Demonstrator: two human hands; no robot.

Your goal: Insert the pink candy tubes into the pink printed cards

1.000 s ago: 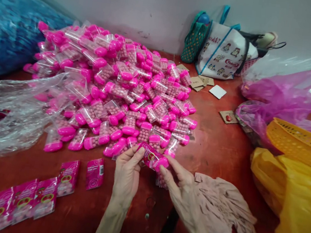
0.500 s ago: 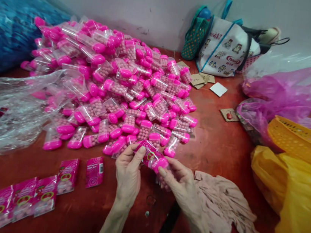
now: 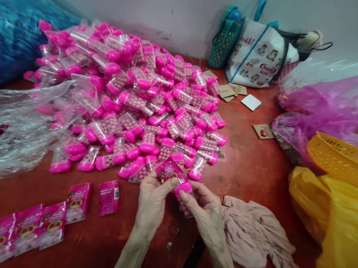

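Observation:
Between finger and thumb, my left hand grips a printed pink wrapper with a cherry picture. My right hand pinches a small clear candy container by its bright pink cap. Cap and wrapper meet between my hands; I cannot tell whether one is inside the other. Just beyond my fingers lies a big heap of similar candy containers, full of pale pink balls. To the left are several wrapped candy packs and a separate pink pack.
A beige cloth lies right of my right hand. Yellow plastic, a yellow basket and purple plastic line the right side. Clear plastic covers the left. Cardboard pieces and a white bag are near the wall.
My left hand has shifted slightly right, its thumb lower on the wrapper. The container in my right hand has tilted, so its clear end now shows below the cap.

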